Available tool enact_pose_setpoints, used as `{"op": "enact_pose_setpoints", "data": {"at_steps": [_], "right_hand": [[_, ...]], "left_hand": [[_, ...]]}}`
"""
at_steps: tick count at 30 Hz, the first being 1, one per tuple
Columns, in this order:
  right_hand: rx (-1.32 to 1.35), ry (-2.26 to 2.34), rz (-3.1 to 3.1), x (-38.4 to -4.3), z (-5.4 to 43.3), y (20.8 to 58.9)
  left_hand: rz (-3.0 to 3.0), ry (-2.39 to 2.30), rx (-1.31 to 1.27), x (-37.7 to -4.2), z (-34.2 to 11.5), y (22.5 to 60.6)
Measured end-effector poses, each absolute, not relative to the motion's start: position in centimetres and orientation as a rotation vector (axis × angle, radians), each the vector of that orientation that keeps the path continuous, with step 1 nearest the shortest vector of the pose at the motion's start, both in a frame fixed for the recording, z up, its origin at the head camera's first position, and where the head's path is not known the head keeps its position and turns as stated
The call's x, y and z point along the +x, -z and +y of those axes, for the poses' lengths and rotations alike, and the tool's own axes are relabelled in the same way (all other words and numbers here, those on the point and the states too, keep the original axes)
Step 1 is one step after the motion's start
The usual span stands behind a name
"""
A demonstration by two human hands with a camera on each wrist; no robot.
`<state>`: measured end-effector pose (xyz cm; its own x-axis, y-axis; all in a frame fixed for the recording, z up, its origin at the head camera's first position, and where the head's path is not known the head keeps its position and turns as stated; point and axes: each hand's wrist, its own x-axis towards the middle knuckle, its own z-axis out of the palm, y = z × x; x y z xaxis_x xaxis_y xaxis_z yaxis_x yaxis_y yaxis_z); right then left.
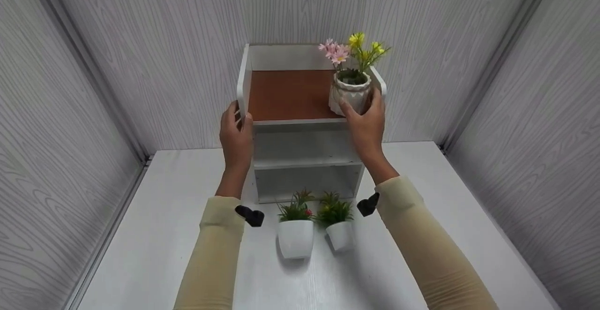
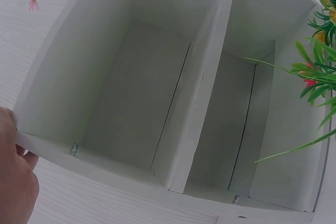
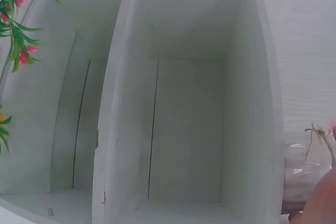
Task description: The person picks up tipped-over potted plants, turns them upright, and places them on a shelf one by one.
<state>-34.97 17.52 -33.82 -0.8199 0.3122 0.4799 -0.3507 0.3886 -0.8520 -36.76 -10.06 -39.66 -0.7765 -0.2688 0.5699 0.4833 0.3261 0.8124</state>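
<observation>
A small white shelf unit (image 1: 307,143) with a brown top board (image 1: 290,94) stands against the back wall. My left hand (image 1: 236,134) grips the front edge of its left side panel, thumb on the inner side and fingers outside. At the right end of the top board, my right hand (image 1: 368,124) holds a whitish flowerpot (image 1: 352,95), thumb across its front and fingers at its right side. Pink flowers (image 1: 335,52) and yellow flowers (image 1: 361,49) rise above it; whether a second pot stands behind it, I cannot tell. The left wrist view shows part of the left hand (image 2: 16,174) at the panel.
Two white pots with green plants, a larger one (image 1: 295,238) and a smaller tilted one (image 1: 341,236), lie on the white table (image 1: 159,235) in front of the shelf unit. Grey wood-grain walls (image 1: 84,113) close in the sides and back.
</observation>
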Motion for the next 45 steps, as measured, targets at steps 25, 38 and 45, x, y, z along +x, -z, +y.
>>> {"op": "enact_pose_setpoints", "data": {"at_steps": [25, 38, 45], "right_hand": [[0.095, -1.418, -2.226, -25.7, 20.9, 42.0], [-0.047, -1.448, -2.451, -23.1, 21.9, 49.6], [-0.115, -1.443, -2.598, -21.9, 21.2, 53.1]], "left_hand": [[-1.967, 1.504, -0.176, -36.7, -10.2, 39.6], [-1.954, 1.504, -0.177, -37.0, -10.0, 39.7], [-1.951, 1.500, -0.196, -36.9, -10.1, 39.8]]}}
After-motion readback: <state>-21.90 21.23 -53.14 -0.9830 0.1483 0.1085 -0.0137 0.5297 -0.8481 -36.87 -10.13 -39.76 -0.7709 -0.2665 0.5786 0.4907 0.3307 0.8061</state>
